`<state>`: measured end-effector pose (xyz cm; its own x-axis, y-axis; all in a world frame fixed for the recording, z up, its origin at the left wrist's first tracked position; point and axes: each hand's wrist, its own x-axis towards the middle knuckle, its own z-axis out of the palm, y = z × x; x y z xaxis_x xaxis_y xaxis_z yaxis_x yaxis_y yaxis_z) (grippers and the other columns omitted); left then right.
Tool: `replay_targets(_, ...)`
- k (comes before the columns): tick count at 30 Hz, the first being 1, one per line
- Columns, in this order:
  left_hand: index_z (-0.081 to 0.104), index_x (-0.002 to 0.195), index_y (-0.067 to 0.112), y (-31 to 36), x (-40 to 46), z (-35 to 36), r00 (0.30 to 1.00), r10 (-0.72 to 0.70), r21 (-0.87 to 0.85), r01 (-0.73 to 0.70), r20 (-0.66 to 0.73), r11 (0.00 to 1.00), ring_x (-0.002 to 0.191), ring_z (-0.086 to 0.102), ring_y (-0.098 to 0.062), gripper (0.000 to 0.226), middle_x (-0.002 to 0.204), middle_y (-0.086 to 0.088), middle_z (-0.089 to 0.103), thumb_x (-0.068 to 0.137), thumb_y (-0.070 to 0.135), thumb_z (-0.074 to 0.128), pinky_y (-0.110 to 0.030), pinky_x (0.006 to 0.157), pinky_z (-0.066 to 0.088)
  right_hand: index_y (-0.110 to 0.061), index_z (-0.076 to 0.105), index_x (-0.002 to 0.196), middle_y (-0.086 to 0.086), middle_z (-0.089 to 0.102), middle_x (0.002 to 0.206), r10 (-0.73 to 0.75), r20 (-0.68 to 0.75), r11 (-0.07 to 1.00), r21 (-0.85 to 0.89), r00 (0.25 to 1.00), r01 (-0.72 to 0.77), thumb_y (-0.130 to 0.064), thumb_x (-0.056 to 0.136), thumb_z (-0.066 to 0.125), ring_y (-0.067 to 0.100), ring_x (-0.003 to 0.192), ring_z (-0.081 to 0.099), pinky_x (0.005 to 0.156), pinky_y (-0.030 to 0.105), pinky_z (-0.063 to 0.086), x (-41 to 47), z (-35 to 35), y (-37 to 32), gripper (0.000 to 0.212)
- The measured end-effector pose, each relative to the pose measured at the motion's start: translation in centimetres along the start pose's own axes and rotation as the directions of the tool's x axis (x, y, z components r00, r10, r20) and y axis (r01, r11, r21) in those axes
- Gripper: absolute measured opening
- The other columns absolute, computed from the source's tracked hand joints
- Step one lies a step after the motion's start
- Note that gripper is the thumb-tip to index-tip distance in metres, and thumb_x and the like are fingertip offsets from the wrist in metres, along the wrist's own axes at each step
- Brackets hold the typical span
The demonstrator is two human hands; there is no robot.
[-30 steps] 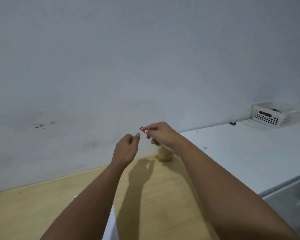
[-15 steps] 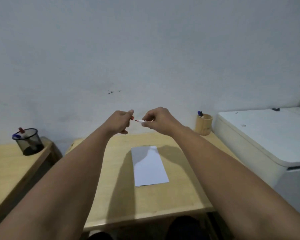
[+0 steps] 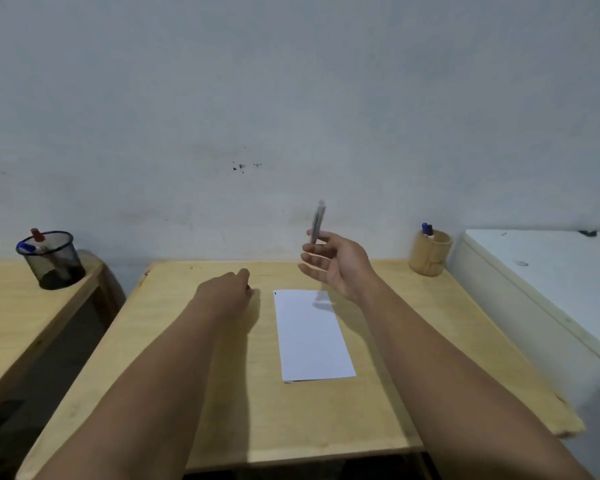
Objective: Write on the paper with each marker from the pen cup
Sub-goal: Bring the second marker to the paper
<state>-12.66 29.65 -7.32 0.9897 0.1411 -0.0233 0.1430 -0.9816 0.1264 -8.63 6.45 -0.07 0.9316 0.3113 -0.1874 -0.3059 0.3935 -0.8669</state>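
My right hand (image 3: 338, 266) holds a blurred grey-white marker (image 3: 317, 220) upright between thumb and fingers, above the far end of the white paper (image 3: 312, 337). The paper lies lengthwise on the wooden desk (image 3: 222, 393), with a tiny dark mark at its far left corner. My left hand (image 3: 227, 289) rests low over the desk left of the paper, its fingers closed around the marker's cap, which barely shows. A wooden pen cup (image 3: 430, 254) with blue-capped markers (image 3: 426, 230) stands at the desk's far right corner.
A black mesh cup (image 3: 54, 263) with red and blue markers sits on a second wooden table (image 3: 7, 306) at the left. A white cabinet (image 3: 541, 271) adjoins the desk on the right. A grey wall (image 3: 291, 98) rises behind.
The view swung left and down onto the desk. My hands pulled apart, uncapping the marker; the left dropped toward the desk and the right turned the marker upright.
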Motion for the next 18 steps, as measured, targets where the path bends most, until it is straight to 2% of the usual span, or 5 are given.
replay_targets(5, 0.051, 0.117, 0.016, -0.4, 0.3, 1.4, 1.0, 0.003, 0.024, -0.003, 0.019, 1.0, 0.102, 0.064, -0.033, 0.03, 0.114, -0.008, 0.06, 0.104, 0.04, 0.037, -0.04, 0.084, 0.051, -0.009, 0.073, 0.112, 0.009, 0.073, 0.086, -0.053, -0.029, 0.998, -0.019, 0.998, 0.052, 0.004, 0.1, 0.058, 0.02, 0.071, 0.071, 0.063, 0.033, 0.063, 1.3, -1.2, 0.6, 0.023)
replay_targets(8, 0.053, 0.12, 0.015, -0.9, 0.5, 1.7, 1.0, 0.01, 0.019, -0.01, 0.021, 1.0, 0.103, 0.064, -0.032, 0.031, 0.117, -0.008, 0.06, 0.105, 0.04, 0.041, -0.037, 0.078, 0.047, -0.01, 0.073, 0.108, 0.004, 0.07, 0.08, -0.052, -0.067, 0.997, -0.058, 0.996, 0.048, -0.015, 0.099, 0.07, 0.018, 0.066, 0.069, 0.058, 0.027, 0.058, 1.4, -1.4, 0.8, 0.01)
replay_targets(12, 0.054, 0.121, 0.018, -1.0, 0.1, 1.8, 1.0, -0.015, -0.009, 0.014, -0.014, 1.0, 0.104, 0.064, -0.03, 0.037, 0.12, -0.005, 0.057, 0.1, 0.047, 0.046, -0.037, 0.077, 0.047, -0.017, 0.071, 0.096, -0.001, 0.063, 0.065, -0.061, -0.115, 0.986, -0.163, 0.991, 0.042, -0.049, 0.099, 0.07, 0.015, 0.056, 0.062, 0.058, 0.027, 0.05, 1.3, -1.4, 1.4, 0.033)
replay_targets(15, 0.055, 0.124, 0.022, -1.1, -1.5, 1.8, 0.973, -0.027, -0.081, 0.008, -0.228, 0.997, 0.11, 0.059, -0.026, 0.051, 0.12, 0.0, 0.057, 0.089, 0.059, 0.051, -0.037, 0.075, 0.048, -0.016, 0.068, 0.091, 0.005, 0.063, 0.067, -0.109, -0.2, 0.963, -0.262, 0.974, 0.054, -0.035, 0.104, 0.06, 0.014, 0.049, 0.057, 0.054, 0.025, 0.044, 1.5, -0.9, 1.9, 0.024)
replay_targets(18, 0.063, 0.115, 0.022, -0.3, -3.7, 2.7, 0.899, 0.124, -0.08, -0.172, -0.42, 0.982, 0.102, 0.059, -0.023, 0.058, 0.109, 0.005, 0.061, 0.082, 0.067, 0.047, -0.035, 0.066, 0.048, -0.008, 0.069, 0.094, 0.008, 0.068, 0.07, -0.162, -0.24, 0.936, -0.343, 0.957, 0.073, -0.017, 0.095, 0.062, 0.016, 0.05, 0.057, 0.05, 0.022, 0.045, 1.9, -0.4, 3.0, 0.011)
